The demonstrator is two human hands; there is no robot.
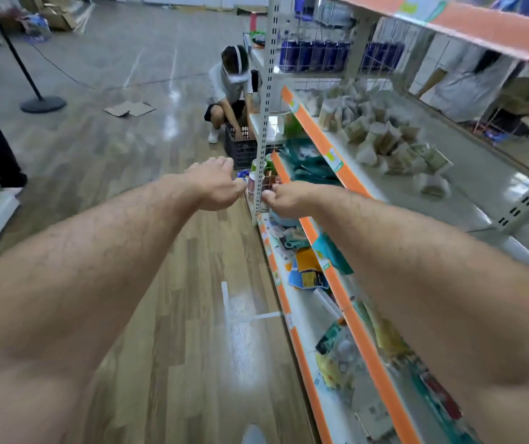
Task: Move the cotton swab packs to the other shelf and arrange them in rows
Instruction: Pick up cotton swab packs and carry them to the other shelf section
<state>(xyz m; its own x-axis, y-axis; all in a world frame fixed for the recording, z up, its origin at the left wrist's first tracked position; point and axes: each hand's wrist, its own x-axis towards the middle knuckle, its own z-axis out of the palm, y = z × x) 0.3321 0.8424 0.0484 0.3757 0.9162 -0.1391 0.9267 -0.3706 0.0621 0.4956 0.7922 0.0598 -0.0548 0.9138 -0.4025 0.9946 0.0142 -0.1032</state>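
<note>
Both hands are reaching out to the white upright post (264, 123) at the end of the shelf rack.
The left hand (215, 184) and right hand (285, 197) are curling their fingers on either side of a small round tub (252, 186) by the post; blur is hiding whether either is gripping it. The cotton swab packs (385, 139) are lying in a loose heap on the middle shelf (317, 139), well apart from both hands. Beyond, a person (231, 88) is crouching over a black crate (240, 150).
</note>
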